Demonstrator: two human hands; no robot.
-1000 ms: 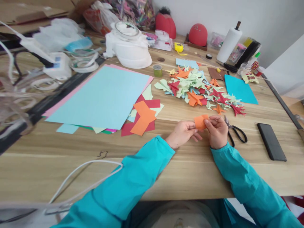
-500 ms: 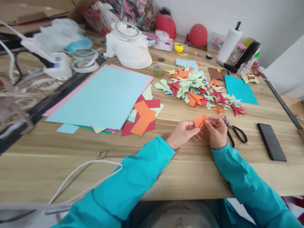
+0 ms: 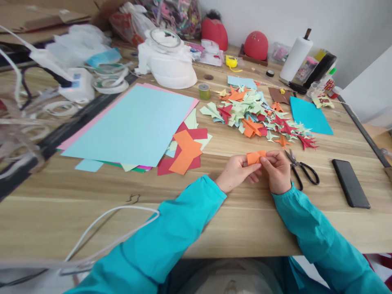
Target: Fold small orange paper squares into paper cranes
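Note:
A small orange paper piece is pinched between both my hands just above the wooden table. My left hand grips its left side with thumb and fingers closed. My right hand holds its right side, fingers curled over the fold. The paper looks folded into a narrow strip. Black scissors lie just right of my right hand. Behind my hands is a pile of folded paper shapes in green, red and orange.
Large light blue sheets over pink ones lie to the left, with orange and red scraps at their corner. A black phone rests at the right. A teal sheet, paper towel roll, white container and tape rolls stand behind.
The orange paper has been folded down flatter and narrower between my fingers. Both hands stay in nearly the same place.

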